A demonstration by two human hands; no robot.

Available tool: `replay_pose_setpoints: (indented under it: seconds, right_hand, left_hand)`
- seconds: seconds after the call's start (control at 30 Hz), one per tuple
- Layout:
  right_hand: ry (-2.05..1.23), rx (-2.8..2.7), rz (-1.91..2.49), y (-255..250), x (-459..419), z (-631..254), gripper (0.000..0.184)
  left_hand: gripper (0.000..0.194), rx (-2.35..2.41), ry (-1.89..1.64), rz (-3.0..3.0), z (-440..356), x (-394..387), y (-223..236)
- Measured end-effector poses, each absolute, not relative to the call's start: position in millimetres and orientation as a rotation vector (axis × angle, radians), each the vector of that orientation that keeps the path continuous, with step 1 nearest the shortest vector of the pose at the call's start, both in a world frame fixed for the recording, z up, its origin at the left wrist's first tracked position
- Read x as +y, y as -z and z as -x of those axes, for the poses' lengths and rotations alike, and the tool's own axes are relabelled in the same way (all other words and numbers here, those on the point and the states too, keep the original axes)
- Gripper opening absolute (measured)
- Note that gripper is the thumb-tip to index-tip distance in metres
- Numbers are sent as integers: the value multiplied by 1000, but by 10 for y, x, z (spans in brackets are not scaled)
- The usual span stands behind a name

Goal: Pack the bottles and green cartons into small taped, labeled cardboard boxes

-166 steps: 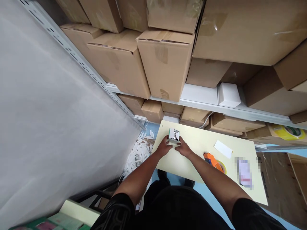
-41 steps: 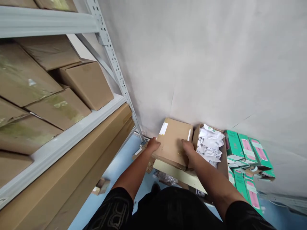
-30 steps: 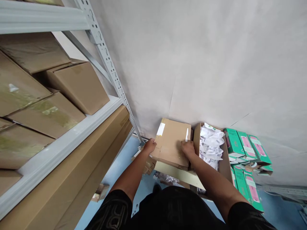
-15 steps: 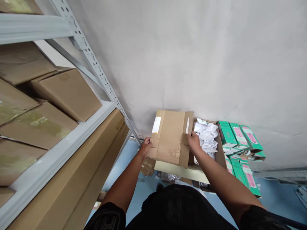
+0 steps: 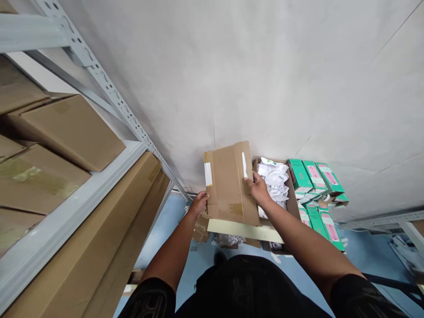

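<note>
Between my hands is a flattened-looking brown cardboard box (image 5: 228,185), with a white label at its left edge, a white torn strip near the right edge and clear tape low down. My left hand (image 5: 200,203) grips its lower left edge, thumb on the near face. On the right edge, my right hand (image 5: 258,189) is closed around the cardboard; some fingers are hidden. Just right of it stands an open carton (image 5: 293,194) filled with crumpled white paper (image 5: 274,176). A pale yellow board (image 5: 238,229) shows beneath the cardboard box.
Green and pink boxes (image 5: 314,176) are stacked right of the carton. A grey metal rack (image 5: 109,88) with brown boxes (image 5: 74,130) rises at the left. The wall (image 5: 232,79) is straight ahead. Clear plastic wrap (image 5: 228,240) and small cartons lie low, over the blue floor (image 5: 165,234).
The cardboard box has turned a little, its right edge swinging up and away from the paper-filled carton. My right hand moved left with it. The whole view has shifted slightly right.
</note>
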State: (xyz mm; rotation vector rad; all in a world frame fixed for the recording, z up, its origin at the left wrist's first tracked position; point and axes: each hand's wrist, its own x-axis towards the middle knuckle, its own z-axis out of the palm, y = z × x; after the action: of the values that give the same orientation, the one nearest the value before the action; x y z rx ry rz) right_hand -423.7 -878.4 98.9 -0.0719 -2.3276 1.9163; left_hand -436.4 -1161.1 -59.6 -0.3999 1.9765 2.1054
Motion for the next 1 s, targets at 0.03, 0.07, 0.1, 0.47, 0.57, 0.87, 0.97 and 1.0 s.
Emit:
replay_pose_setpoints:
  seconds: [0.03, 0.07, 0.1, 0.47, 0.57, 0.87, 0.97, 1.0]
  right_hand:
    - [-1992, -2286, 38, -1072, -8767, 4182, 49]
    - [-2066, -2242, 8, -1157, -8744, 4127, 49]
    - [-2133, -2202, -15, -1243, -8716, 4072, 49]
    - [-2117, -1991, 153, -1970, -7853, 3370, 59]
    - [-1921, -1914, 222, -2015, -7473, 3126, 54]
    - [-1774, -1681, 551, -1874, -6054, 2062, 40]
    - [-1738, -1656, 579, -1686, -5400, 1541, 41]
    - [-1719, -1656, 599, -1595, -5165, 1342, 42]
  left_hand:
    - [48, 2038, -2102, 382, 4361, -11600, 553]
    - [48, 2089, -2106, 351, 4361, -11591, 498]
    - [51, 2116, -2115, 309, 4364, -11579, 431]
    - [64, 1840, -2049, -297, 4419, -10773, -630]
    - [65, 1821, -2198, -402, 4351, -10373, -920]
    - [51, 1509, -2230, -548, 3662, -8807, -1398]
    - [47, 1478, -2181, -574, 3275, -8132, -1375]
    - [47, 1480, -2148, -584, 3138, -7900, -1355]
